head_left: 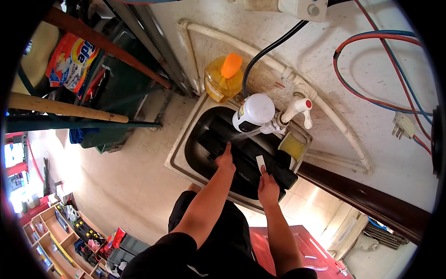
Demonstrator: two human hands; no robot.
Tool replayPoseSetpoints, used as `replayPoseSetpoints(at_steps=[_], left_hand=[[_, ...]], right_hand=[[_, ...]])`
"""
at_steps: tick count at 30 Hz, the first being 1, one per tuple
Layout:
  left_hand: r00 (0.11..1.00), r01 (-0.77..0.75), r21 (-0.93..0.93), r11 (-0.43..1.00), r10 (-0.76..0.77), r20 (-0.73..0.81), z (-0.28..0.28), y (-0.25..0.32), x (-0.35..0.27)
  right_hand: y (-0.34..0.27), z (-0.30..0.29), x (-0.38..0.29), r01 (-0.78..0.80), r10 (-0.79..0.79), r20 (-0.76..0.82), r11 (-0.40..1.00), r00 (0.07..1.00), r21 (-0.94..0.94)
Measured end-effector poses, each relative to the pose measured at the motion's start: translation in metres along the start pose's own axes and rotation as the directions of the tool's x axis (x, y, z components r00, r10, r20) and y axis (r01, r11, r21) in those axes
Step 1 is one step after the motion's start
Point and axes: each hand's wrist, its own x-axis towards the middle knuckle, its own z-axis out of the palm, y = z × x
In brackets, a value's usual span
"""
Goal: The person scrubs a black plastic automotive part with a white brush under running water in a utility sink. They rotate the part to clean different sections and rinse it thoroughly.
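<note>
A long black plastic part (251,150) with ridged sections lies across the dark sink basin, its right end jutting over the rim. My left hand (225,161) grips it near the left end, thumb along the top and the other fingers mostly hidden. Between the fingers of my right hand (268,188) is a small flat white piece (260,161), held over the right half of the part. Water streams from the white faucet heater (256,113) onto the black part, just beyond my left hand. The sink (174,158) has a pale rim.
An orange-capped bottle of yellow liquid (223,82) stands on the back left rim. A yellow sponge (293,146) sits at the right corner, below the tap handle (301,110). Wooden poles (69,107) reach in from the left. A plug (402,125) hangs by the wall.
</note>
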Motion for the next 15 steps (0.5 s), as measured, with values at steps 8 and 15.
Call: replayPoseSetpoints(at_steps=[8,15], left_hand=[[0.829,0.268,-0.404,0.875,0.005,0.559,-0.037,-0.017,0.038],[0.828,0.389,-0.433,0.813,-0.103,0.551,-0.055,-0.003,0.027]], right_hand=[[-0.056,0.066,0.089,-0.077,0.078,-0.007,0.994,0.997,0.073],[-0.058,0.076,0.101,-0.150,0.145,0.077,0.987,0.986,0.057]])
